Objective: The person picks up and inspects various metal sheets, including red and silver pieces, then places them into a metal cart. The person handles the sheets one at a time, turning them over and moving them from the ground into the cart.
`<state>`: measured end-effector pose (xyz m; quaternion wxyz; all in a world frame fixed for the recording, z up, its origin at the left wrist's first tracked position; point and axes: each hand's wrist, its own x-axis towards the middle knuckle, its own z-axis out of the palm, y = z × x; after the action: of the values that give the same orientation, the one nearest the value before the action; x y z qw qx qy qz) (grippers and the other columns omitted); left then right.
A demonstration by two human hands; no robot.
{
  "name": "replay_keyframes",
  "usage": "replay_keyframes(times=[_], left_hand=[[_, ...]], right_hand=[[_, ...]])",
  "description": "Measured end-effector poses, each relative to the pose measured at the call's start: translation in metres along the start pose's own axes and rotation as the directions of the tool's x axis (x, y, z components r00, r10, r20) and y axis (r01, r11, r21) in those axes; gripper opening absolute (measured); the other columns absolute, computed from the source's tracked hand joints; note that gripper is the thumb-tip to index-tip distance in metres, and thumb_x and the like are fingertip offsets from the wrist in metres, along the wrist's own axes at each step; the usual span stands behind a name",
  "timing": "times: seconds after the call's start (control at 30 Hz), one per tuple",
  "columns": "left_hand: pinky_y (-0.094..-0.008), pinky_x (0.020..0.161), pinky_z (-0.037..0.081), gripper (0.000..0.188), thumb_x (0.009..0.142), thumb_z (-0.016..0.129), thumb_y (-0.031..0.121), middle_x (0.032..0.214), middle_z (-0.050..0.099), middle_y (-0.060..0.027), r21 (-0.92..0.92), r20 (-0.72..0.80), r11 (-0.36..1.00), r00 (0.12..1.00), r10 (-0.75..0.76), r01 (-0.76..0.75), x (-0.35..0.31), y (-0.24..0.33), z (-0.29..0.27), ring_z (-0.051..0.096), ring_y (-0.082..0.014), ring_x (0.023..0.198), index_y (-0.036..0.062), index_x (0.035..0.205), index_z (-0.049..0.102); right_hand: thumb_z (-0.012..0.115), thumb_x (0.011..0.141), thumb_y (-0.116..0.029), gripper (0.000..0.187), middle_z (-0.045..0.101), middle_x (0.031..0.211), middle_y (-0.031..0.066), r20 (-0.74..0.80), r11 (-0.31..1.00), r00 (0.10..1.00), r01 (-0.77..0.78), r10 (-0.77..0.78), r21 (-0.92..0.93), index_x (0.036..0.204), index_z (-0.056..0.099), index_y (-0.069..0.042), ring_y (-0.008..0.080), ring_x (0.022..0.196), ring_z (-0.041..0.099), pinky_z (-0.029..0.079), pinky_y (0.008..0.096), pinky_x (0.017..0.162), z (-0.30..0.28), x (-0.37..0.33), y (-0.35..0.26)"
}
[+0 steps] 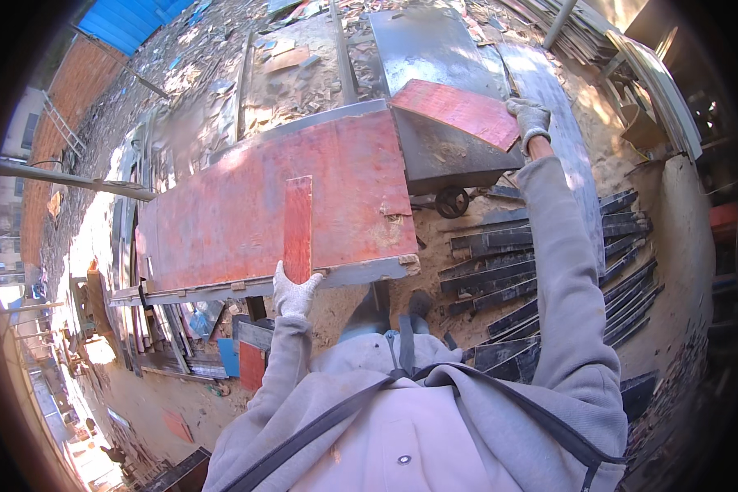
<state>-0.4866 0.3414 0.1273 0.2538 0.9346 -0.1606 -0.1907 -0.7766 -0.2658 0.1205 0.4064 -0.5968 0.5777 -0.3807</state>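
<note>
My left hand [294,292], in a whitish work glove, is closed on the near end of a narrow red board strip [298,225]. That strip lies over the large red panel tabletop [221,215], its far end pointing away from me. Out to the right my right hand [530,120], also gloved, grips the right end of a wider red board [457,108]. This board slants across the dark metal machine table [443,160], and its left end reaches the corner of the red tabletop. The fingertips of both hands are partly hidden.
Under the machine table sits a black handwheel [452,202]. Dark boards [500,254] lie in several rows on the ground to the right. A metal pole [74,179] juts in from the left. Wood scraps [291,61] cover the ground beyond the tables.
</note>
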Motion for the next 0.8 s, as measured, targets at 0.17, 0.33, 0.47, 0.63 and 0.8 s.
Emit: replay_keyframes(times=[0.17, 0.33, 0.47, 0.63, 0.8], left_hand=[[-0.0435, 0.120, 0.038, 0.121, 0.062, 0.097, 0.043, 0.156, 0.045, -0.0270, -0.094, 0.007, 0.996, 1.000, -0.013, 0.013, 0.009, 0.018, 0.014, 0.045, -0.0389, 0.145, -0.0061, 0.155, 0.036], [-0.0434, 0.121, 0.037, 0.125, 0.060, 0.099, 0.043, 0.156, 0.046, -0.0259, -0.211, -0.018, 0.977, 0.999, -0.047, 0.042, 0.009, 0.002, 0.011, 0.045, -0.0362, 0.145, -0.0072, 0.155, 0.036], [-0.0426, 0.121, 0.037, 0.124, 0.061, 0.101, 0.043, 0.155, 0.047, -0.0260, -0.280, -0.079, 0.960, 0.996, -0.048, 0.024, -0.006, -0.005, -0.014, 0.046, -0.0359, 0.144, -0.0076, 0.155, 0.038], [-0.0395, 0.106, 0.050, 0.104, 0.068, 0.099, 0.030, 0.138, 0.062, -0.0184, -0.431, -0.282, 0.902, 0.946, -0.161, 0.025, -0.046, -0.058, -0.050, 0.061, -0.0284, 0.124, -0.0060, 0.149, 0.045], [-0.0416, 0.111, 0.046, 0.110, 0.064, 0.101, 0.028, 0.143, 0.056, -0.0249, -0.382, -0.550, 0.913, 0.760, -0.347, 0.141, -0.094, -0.080, -0.092, 0.056, -0.0368, 0.132, -0.0025, 0.152, 0.042]], right_hand=[[0.082, 0.084, -0.016, 0.014, 0.081, 0.091, 0.0051, -0.187, 1.000, 0.982, 0.008, -0.007, 0.007, 0.096, 0.084, -0.008, 0.0174, 0.082, 0.074, 0.059, 0.0332, 0.081, 0.025, -0.074, -0.020], [0.081, 0.084, -0.025, 0.016, 0.079, 0.088, 0.0151, -0.343, 0.968, 0.926, 0.074, -0.155, -0.238, 0.092, 0.083, -0.011, 0.0269, 0.084, 0.078, 0.059, 0.0358, 0.080, 0.084, -0.141, -0.053], [0.078, 0.080, -0.010, 0.014, 0.080, 0.089, 0.0092, -0.228, 0.985, 0.961, -0.170, 0.157, -0.035, 0.092, 0.083, -0.005, 0.0148, 0.083, 0.072, 0.055, 0.0303, 0.077, 0.056, -0.100, 0.018], [0.075, 0.096, -0.012, 0.024, 0.076, 0.113, 0.0126, 0.132, 0.833, 0.976, -0.216, 0.173, 0.509, 0.117, 0.075, 0.000, 0.0233, 0.098, 0.073, 0.060, 0.0370, 0.088, -0.031, -0.201, 0.061], [0.071, 0.099, -0.009, 0.021, 0.075, 0.116, 0.0129, 0.332, 0.823, 0.940, -0.252, 0.083, 0.510, 0.118, 0.074, 0.001, 0.0210, 0.102, 0.072, 0.059, 0.0354, 0.096, -0.022, -0.317, 0.013]])
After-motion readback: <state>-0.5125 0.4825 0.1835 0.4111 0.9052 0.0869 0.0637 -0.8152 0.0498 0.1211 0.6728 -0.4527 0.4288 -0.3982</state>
